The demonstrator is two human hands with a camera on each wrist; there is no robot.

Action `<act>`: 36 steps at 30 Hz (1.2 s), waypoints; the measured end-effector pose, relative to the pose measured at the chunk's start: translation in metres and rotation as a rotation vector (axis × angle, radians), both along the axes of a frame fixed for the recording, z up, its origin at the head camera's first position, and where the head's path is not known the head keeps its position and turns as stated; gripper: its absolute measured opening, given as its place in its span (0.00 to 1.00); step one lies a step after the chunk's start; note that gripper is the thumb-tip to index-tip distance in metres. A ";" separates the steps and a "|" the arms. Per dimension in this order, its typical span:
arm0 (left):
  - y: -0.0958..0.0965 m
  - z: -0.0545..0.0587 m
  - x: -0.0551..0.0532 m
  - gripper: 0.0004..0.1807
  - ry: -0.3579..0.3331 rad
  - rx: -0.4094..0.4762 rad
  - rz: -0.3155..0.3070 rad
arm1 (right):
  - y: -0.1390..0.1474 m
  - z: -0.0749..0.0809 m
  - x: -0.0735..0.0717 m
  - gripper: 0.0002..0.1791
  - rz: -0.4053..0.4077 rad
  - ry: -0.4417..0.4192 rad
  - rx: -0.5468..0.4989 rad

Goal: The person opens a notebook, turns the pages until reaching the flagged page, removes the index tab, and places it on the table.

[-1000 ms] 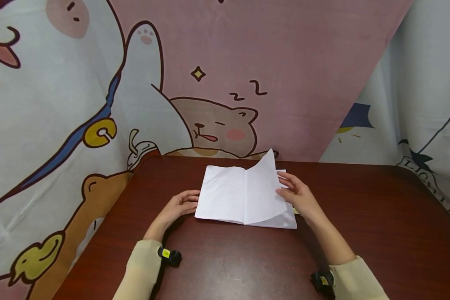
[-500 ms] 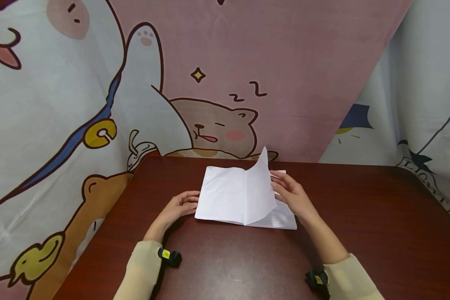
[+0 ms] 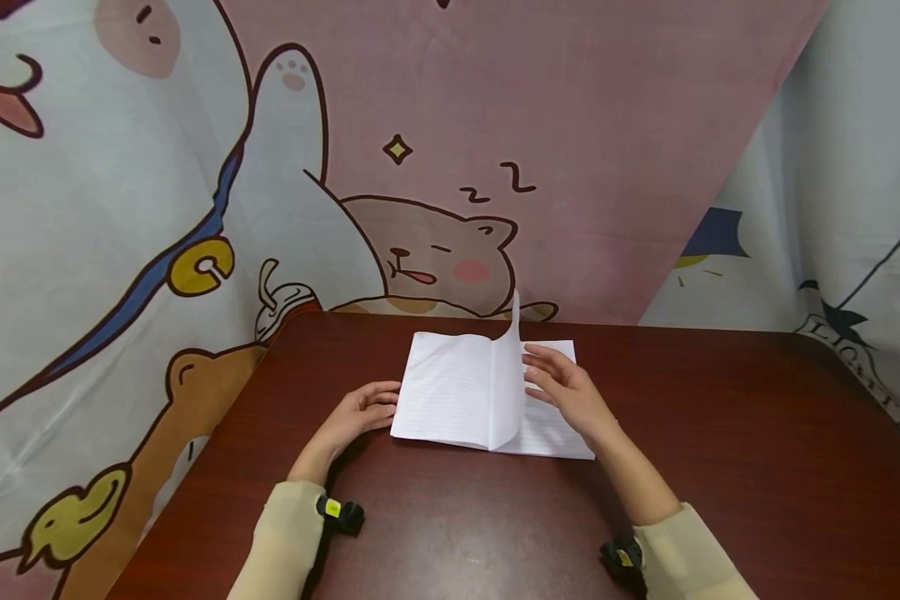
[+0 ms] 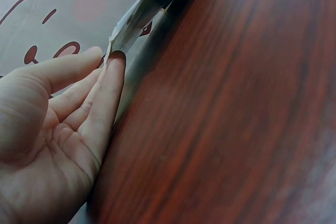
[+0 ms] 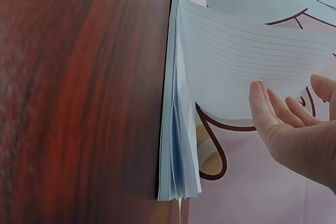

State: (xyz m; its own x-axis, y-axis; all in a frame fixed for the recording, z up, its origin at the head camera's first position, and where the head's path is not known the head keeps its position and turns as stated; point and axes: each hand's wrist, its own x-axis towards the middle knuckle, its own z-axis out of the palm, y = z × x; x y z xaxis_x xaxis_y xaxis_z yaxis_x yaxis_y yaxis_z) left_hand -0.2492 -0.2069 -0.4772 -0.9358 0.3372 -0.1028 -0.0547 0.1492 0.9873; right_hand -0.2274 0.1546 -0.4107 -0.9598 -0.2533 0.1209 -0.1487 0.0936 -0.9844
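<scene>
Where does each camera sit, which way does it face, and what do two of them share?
Head: on the head, facing forward and down at the open notebook, table and cartoon backdrop; left hand, right hand and sleeves show.
Left wrist: on that wrist, facing the notebook's edge; left hand shows.
Right wrist: on that wrist, facing the raised page; right hand shows.
Head and right wrist share the raised page and right hand.
</scene>
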 end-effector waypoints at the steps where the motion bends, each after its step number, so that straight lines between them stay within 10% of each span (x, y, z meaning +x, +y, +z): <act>1: 0.000 0.000 0.000 0.27 0.000 0.000 0.000 | 0.000 -0.001 0.000 0.26 0.005 0.005 -0.004; 36: 0.000 -0.002 -0.001 0.27 -0.005 0.005 0.005 | -0.026 -0.023 -0.014 0.29 0.129 -0.130 0.045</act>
State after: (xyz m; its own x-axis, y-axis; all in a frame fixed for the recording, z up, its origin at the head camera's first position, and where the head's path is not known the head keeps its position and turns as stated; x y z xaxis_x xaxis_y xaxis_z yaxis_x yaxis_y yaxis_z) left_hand -0.2498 -0.2067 -0.4789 -0.9370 0.3330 -0.1057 -0.0603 0.1440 0.9877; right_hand -0.2410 0.1284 -0.4340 -0.9260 -0.3772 -0.0159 -0.0343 0.1259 -0.9914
